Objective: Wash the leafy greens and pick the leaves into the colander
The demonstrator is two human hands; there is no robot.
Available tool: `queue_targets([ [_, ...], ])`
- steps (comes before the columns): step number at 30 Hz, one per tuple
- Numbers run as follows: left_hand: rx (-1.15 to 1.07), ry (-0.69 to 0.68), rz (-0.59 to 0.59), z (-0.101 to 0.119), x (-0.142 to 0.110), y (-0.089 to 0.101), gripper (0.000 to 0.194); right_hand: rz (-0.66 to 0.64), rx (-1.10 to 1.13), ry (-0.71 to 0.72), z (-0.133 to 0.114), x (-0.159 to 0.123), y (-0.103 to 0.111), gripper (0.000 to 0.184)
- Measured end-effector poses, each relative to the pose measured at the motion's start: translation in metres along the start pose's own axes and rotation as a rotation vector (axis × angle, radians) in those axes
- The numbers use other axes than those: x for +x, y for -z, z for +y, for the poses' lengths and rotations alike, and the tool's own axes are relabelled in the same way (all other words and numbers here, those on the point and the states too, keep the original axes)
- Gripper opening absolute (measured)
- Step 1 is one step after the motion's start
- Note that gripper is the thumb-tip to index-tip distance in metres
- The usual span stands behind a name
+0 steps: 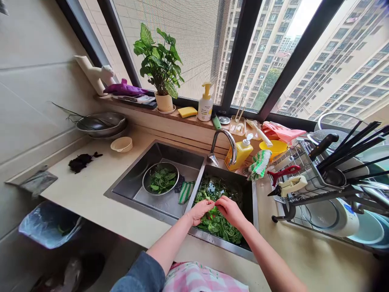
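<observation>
On the white bottle [205, 106], behind and left of the tap [224, 138], dark print runs in several lines; the larger words look like "Pear &" over "Freesia", too small to be sure. Pale characters on the window frame [223, 111], behind the tap, are too small to read.

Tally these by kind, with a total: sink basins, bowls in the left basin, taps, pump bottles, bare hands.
Sink basins: 2 (left basin, right basin)
Bowl in the left basin: 1
Tap: 1
Pump bottles: 2 (white bottle, yellow bottle)
Hands: 2 (left hand, right hand)
Total: 8
</observation>
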State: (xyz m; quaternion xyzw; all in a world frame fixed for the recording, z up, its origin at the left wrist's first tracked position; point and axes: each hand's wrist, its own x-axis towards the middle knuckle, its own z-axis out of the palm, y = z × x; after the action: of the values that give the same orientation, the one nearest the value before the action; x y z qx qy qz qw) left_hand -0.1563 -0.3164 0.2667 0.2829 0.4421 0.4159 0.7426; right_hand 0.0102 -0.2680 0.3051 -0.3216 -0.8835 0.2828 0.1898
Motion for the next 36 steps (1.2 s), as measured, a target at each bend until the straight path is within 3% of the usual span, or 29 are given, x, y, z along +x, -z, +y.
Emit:
queue_targets([
  [4,0.324,0.016,0.022,0.002,0.003,0.003,0.031,-0.073,-0.185,-0.003,0.004,-0.001,0.008,0.014],
  [7,0.54,-0.077,0.059,0.003,0.006,0.001,0.022,-0.094,-0.252,-0.001,0.007,-0.002,0.011,0.012],
  [12,0.556,-0.18,0.038,0.003,0.008,-0.006,0.02,-0.092,-0.19,0.019,0.008,-0.005,0.011,0.011],
  [16,0.507,-0.246,0.059,0.005,0.008,-0.01,0.018,0.005,0.039,-0.075,0.007,-0.004,-0.003,0.01],
  [22,0.437,-0.309,0.131,0.012,0.008,-0.01,0.016,0.449,0.783,-0.595,0.015,0.006,-0.028,0.019],
  [24,0.388,-0.314,0.208,0.013,0.007,-0.009,0.017,0.457,1.047,-0.686,0.015,0.006,-0.028,0.021],
  [26,0.338,-0.354,0.261,0.013,0.006,-0.006,0.016,0.368,1.217,-0.706,0.014,0.003,-0.025,0.024],
  [29,0.306,-0.428,0.202,0.014,0.006,-0.004,0.02,0.292,1.282,-0.715,0.008,-0.001,-0.023,0.028],
  [32,0.354,-0.418,0.119,0.013,0.009,-0.005,0.03,0.268,1.185,-0.697,0.003,0.0,-0.028,0.032],
  [34,0.451,-0.382,0.122,0.012,0.012,-0.007,0.017,0.28,1.089,-0.679,0.003,0.004,-0.034,0.034],
  [36,0.534,-0.346,0.14,0.012,0.014,-0.01,0.008,0.381,1.034,-0.678,0.005,0.009,-0.037,0.035],
])
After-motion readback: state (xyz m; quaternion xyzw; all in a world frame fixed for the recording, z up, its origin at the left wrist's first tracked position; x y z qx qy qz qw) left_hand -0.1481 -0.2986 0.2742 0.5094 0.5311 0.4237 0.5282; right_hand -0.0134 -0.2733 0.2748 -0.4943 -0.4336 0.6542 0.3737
